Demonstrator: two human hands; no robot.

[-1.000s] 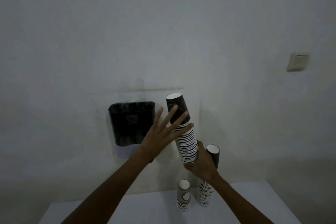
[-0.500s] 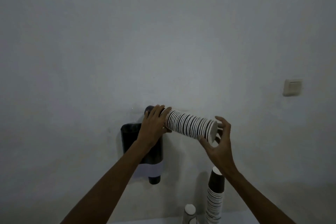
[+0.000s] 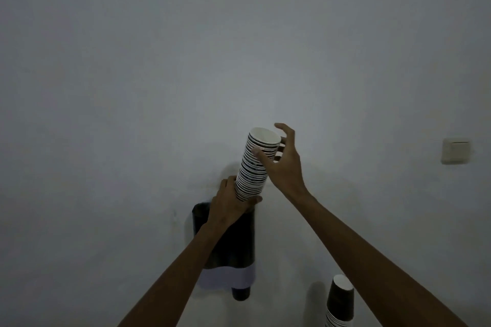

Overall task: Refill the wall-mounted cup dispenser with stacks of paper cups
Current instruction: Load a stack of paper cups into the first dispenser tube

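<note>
While the stack of paper cups [image 3: 253, 167] stands nearly upright over the dispenser [image 3: 225, 241], mouths up and leaning slightly right at the top, both hands are on it. Left hand [image 3: 229, 207] is wrapped around the bottom end of the stack, fingers closed on it, right at the dispenser's top opening. Right hand [image 3: 281, 164] sits near the upper end: thumb pressed on the near side of the rims, fingers curled loosely round the far side, index lifted clear of the stack.

Dispenser: dark sleeve on the wall [image 3: 239, 61], pale band at its base, one dark cup [image 3: 241, 293] poking out below. A second stack [image 3: 340, 302] stands at lower right; its base is out of view.

Handling estimate:
- Light; weight is no concern.
- Thin paper walls, so a hard squeeze mid-stack would likely dent rims or crush cups.
- Nested column is only loosely locked; it can bend or separate if held at one end alone.
- Rolled rims give some purchase; sides probably smooth.

Best hold, as judged: one hand circling the low end to steer it into the opening, the other lightly steadying the top.
</note>
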